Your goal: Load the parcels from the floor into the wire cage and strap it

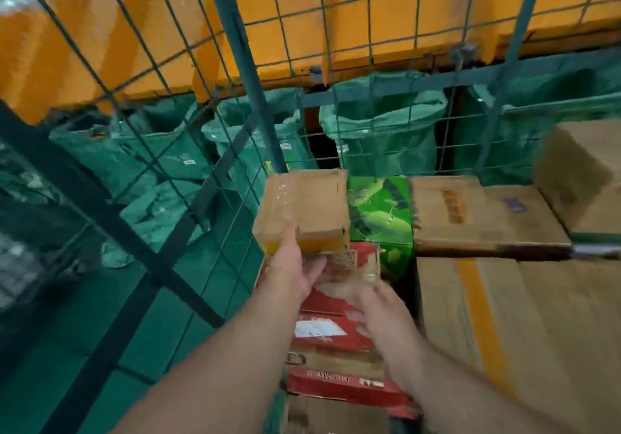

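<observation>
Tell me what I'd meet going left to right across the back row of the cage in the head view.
Wire cage side → small cardboard box, held by the left hand → green printed box → flat brown carton → tilted brown carton at the far right.

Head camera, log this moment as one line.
phase: loading | left hand: holds small brown cardboard box inside green wire cage | right hand: at red printed carton, grip unclear

Wire cage point(235, 40): green-painted metal mesh. Small parcel point(304, 201): matt brown cardboard under glossy tape. Sacks point(383, 124): green woven plastic.
</observation>
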Demonstrator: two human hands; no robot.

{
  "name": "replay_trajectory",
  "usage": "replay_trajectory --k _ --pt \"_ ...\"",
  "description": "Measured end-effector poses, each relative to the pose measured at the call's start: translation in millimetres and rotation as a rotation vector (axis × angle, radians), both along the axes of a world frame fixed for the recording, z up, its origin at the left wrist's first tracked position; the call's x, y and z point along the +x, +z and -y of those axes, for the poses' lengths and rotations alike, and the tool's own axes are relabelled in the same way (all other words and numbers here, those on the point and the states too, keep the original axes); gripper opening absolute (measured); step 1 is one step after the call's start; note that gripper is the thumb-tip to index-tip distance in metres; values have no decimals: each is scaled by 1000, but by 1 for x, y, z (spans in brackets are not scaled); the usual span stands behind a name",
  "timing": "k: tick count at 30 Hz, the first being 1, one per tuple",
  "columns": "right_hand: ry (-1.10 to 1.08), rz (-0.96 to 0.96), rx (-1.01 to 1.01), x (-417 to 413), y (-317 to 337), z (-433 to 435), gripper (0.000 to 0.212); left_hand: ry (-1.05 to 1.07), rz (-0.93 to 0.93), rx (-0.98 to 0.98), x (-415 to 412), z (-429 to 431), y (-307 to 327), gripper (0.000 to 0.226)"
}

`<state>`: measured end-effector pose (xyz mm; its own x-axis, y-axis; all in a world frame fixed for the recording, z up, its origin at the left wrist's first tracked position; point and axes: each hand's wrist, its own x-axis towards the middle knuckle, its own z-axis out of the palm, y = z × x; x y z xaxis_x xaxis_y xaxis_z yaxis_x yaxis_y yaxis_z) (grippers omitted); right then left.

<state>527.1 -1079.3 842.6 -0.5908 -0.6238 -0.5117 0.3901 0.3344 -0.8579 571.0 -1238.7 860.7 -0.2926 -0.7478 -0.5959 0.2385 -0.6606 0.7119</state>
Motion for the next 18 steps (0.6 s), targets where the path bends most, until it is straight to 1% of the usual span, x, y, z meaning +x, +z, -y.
replay_trajectory --k 2,3,5,6,7,9,11,13,16,18 --pt "16 -4 5 -4 -11 13 16 0 -16 -57 -13 26 -6 46" --pt "27 -12 6 -4 -14 18 17 18 -53 -70 -19 39 -9 40" --pt "78 -28 -5 -5 -15 25 20 38 -110 -73 -27 60 -15 25" --pt "102 -35 -14 -5 -14 27 21 20 -105 -71 -29 65 -16 22" --pt "117 -34 -16 -6 -15 29 22 -15 -83 -72 -31 67 -19 26" --pt "122 -22 -11 -5 -15 27 20 -99 19 -76 -28 63 -21 43" --pt "109 -20 5 -5 -13 21 17 -187 86 -91 -28 61 -22 48" --pt "110 -25 41 -3 -11 14 16 -230 115 -86 -28 63 -23 48" --pt "118 -29 61 -5 -10 5 16 -255 94 -104 -39 72 -29 45" --pt "125 -47 77 -9 -12 -1 16 -266 42 -108 -49 78 -31 52"
